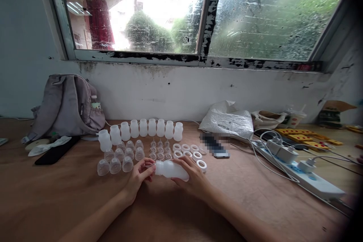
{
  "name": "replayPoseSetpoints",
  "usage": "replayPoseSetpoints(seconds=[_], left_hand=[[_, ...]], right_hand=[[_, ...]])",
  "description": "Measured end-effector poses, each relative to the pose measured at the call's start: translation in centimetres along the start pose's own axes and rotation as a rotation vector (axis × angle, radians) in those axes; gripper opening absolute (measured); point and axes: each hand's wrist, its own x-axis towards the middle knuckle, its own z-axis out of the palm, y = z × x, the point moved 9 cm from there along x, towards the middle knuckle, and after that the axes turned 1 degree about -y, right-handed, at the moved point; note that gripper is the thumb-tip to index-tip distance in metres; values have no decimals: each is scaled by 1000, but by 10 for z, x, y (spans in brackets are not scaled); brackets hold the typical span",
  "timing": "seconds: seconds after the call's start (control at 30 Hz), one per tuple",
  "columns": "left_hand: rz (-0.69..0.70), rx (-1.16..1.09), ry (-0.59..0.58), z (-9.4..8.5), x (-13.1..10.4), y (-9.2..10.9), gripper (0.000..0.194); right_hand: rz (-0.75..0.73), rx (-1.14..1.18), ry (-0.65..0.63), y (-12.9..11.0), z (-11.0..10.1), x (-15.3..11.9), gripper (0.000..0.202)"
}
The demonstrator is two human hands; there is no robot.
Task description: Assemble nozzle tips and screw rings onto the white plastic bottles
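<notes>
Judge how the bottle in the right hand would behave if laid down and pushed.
The bottle would probably roll, given its rounded body. Its translucent, plastic-looking wall suggests it is light. Likely fairly stiff: the right hand grips it without visible dents.

Basic wkrm; bottle row [143, 127]; pwr strip [319, 184]

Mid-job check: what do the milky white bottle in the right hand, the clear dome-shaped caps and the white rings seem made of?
Milky white bottle in the right hand: probably plastic, matte and frosted, judging by its cloudy look. Clear dome-shaped caps: likely thin, smooth plastic; brown tabletop shows through. White rings: perhaps plastic, seemingly opaque from their solid white; finish unclear.
</notes>
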Motion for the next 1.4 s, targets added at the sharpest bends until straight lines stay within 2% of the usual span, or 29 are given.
replayPoseSetpoints(seconds=[0.33, 0.53, 0.63, 0.77, 0.8, 0.87, 0.93, 1.0, 1.1, 1.2, 1.27, 1.33, 1.4], left_hand=[[90, 51, -3, -2, 2, 3, 27], [165, 157, 17, -3, 5, 9, 24], [234, 225, -35, 1, 3, 15, 22], [316, 311, -117, 8, -3, 22, 21], [331, 325, -124, 8, -5, 24, 21], [359, 351, -131, 10, -7, 29, 19], [373, 374, -142, 11, -8, 31, 20], [357, 389, -152, 11, -6, 30, 26], [274, 411, -161, 10, -1, 18, 38], [177, 420, -212, 12, 2, 4, 37], [170, 432, -263, 16, 1, 3, 37], [251, 491, -297, 21, -5, 10, 37], [415, 577, -317, 26, -14, 23, 37]], right_hand=[[25, -10, -31, 5, 3, -1, 42], [105, 109, -49, 11, 2, -1, 42], [257, 385, -182, 18, 11, -3, 34], [663, 875, -518, 27, 43, -25, 38], [735, 947, -576, 27, 47, -31, 41], [789, 974, -607, 27, 47, -34, 42], [701, 850, -529, 29, 38, -26, 39], [495, 609, -367, 26, 22, -13, 37], [176, 221, -153, 7, 1, -4, 45], [67, 105, -96, -4, 0, -5, 48], [156, 219, -146, 2, 5, -6, 45], [421, 455, -292, 18, 22, -15, 43], [746, 740, -479, 30, 45, -34, 45]])
